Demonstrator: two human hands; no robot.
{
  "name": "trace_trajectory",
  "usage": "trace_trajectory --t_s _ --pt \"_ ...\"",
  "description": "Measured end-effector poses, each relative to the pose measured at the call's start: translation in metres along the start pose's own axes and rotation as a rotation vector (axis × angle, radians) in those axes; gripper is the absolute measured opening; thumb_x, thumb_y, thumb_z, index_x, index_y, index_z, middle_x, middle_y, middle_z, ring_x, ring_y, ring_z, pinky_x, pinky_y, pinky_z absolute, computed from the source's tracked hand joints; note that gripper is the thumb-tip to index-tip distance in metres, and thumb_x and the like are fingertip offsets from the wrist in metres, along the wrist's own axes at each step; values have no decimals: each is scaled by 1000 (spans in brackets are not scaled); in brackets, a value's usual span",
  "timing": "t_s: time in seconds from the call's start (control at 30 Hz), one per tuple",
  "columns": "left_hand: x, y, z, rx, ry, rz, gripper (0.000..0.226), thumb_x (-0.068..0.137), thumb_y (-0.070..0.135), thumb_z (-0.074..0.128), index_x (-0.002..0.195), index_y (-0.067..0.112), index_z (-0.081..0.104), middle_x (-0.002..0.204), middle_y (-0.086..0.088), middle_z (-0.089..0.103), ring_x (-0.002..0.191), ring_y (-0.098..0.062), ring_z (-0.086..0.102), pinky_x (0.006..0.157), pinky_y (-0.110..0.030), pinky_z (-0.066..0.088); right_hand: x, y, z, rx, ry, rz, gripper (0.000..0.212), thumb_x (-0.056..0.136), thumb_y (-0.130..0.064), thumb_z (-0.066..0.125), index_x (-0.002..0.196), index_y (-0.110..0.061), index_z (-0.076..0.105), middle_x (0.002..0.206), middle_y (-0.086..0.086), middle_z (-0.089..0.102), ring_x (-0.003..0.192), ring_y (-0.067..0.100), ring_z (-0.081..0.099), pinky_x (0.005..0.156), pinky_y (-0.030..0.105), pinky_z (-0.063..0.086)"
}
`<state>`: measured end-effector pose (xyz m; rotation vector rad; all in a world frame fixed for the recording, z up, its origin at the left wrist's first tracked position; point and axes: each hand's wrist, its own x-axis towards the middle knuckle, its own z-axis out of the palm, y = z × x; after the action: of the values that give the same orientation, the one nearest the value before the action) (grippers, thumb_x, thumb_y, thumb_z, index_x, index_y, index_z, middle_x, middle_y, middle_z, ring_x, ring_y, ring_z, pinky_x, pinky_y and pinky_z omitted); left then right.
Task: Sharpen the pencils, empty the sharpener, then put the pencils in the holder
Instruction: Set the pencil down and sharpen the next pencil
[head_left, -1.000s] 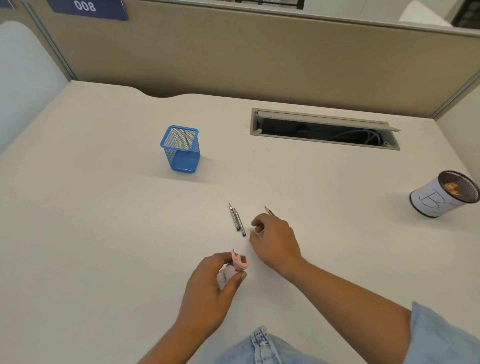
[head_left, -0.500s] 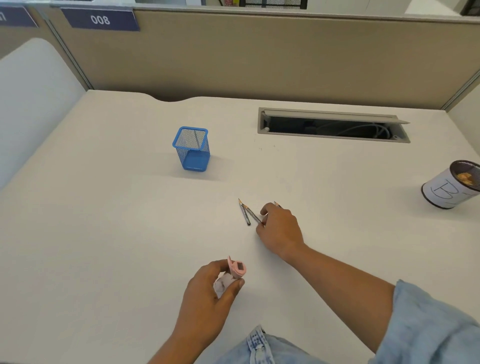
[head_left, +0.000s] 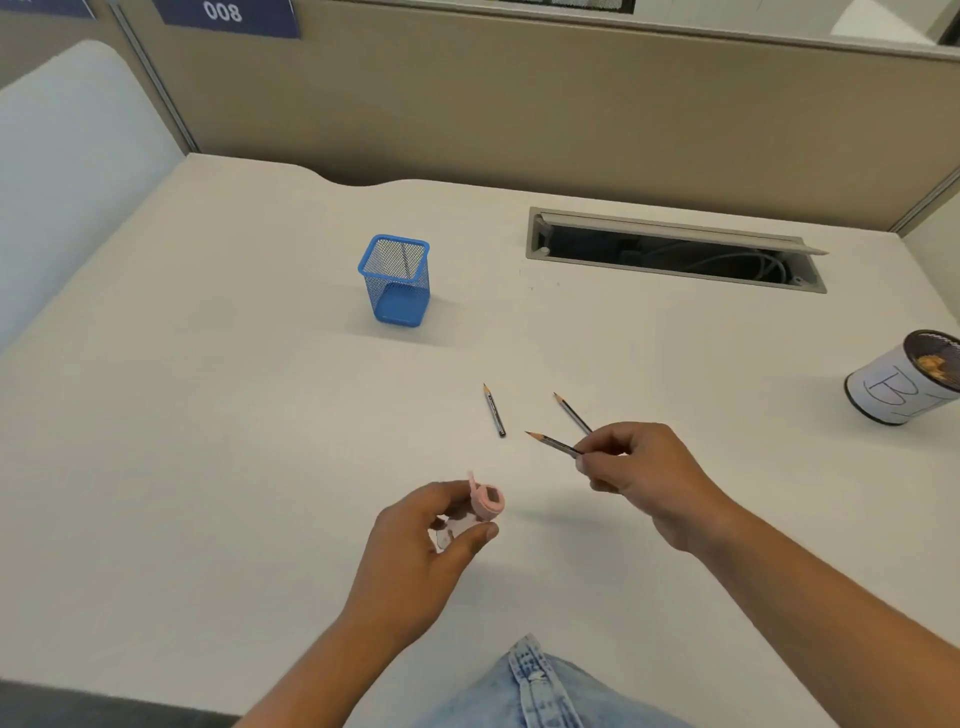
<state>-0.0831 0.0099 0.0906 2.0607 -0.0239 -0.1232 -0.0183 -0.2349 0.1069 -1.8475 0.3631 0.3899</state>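
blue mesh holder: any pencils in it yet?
Empty. Through the blue mesh holder only its bare floor shows; no pencils inside.

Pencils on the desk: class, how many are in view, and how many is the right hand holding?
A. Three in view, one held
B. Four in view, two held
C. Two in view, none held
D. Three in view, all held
A. The right hand pinches one pencil; a second pencil lies free on the desk, and a third pencil lies just beyond the fingers.
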Motion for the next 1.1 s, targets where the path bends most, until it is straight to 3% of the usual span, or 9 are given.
trace_trajectory --t_s 0.07,0.17,0.3,0.57,0.83,1.0,1.1 --pt "3 2 -2 8 10 28 27 80 27 79 104 37 71 96 25 71 94 1 63 79 -8 43 -24 -11 -8 -20 -65 -50 5 76 -19 83 76 -22 79 65 -8 70 59 8 62 54 15 49" --pt "7 8 -5 6 25 103 27 79 21 80 100 35 72 97 26 70 96 -1 63 78 -4 39 -52 -25 -14 -151 -38 -161 5 77 -29 82 80 -29 78 60 -5 67 51 9 51 44 16 37" --pt "13 19 -5 -7 30 164 29 77 14 81 95 34 72 98 27 70 97 0 64 80 -3 38 -74 -37 -15 -240 -11 -348 10 79 -23 81 80 -32 78 73 -5 72 61 10 61 54 13 44" --pt "18 30 -1 52 36 237 33 76 15 82 97 38 68 100 32 67 99 -1 62 81 -4 38 -76 -35 -14 -422 50 -449 16 81 -15 79 85 -31 78 82 -12 69 76 13 64 63 13 46" --pt "21 31 -3 120 36 237 25 78 24 81 97 38 71 98 22 69 100 -8 60 83 -29 49 -75 -38 -14 -475 34 -487 18 82 -15 78 85 -33 78 87 -17 67 78 10 64 63 8 43" --pt "20 35 -1 217 45 286 27 77 31 81 101 37 71 97 26 65 95 -2 58 76 -15 42 -74 -39 -8 -501 -8 -514 16 86 -17 75 88 -32 78 81 -10 67 78 12 64 61 6 40" --pt "19 39 -4 90 -10 272 26 77 35 80 102 34 73 95 20 67 88 -8 64 72 -10 43 -73 -40 -6 -546 30 -603 14 91 -18 69 100 -27 76 84 -12 66 77 10 62 61 9 41"
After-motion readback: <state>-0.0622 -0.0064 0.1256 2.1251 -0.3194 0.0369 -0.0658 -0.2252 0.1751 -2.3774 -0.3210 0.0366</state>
